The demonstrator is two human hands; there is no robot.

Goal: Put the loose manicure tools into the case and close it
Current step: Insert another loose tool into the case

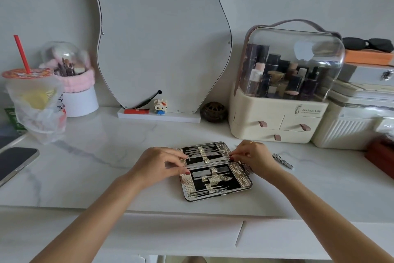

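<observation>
— So where did the case (pixel 215 171) lie?

— Flat and opened on the white marbled tabletop (pixel 102 169), near its front edge, with 2 halves showing: a far half and a near half, both lined in black with metal tools strapped in rows.

— And the hands?

— The left hand (pixel 157 163) sat at the case's left edge, by the hinge line between the 2 halves, its fingers curled and pinching the left end of a thin tool there. The right hand (pixel 253 156) was at the right edge of the far half, fingertips drawn together in a pinch on the other end of what looked like the same thin tool.

— Any tools outside the case?

— 1 nail clipper (pixel 283 161) lay on the tabletop just right of the right hand, apart from the case.

— What couldn't you make out?

— The pinched tool itself was too thin and blurred to name. The right hand covered the case's right corner and clasp. Individual tools in the straps ran together. A phone (pixel 15 162) was cut off at the left edge, and a red-brown box (pixel 381 154) at the right edge.
</observation>
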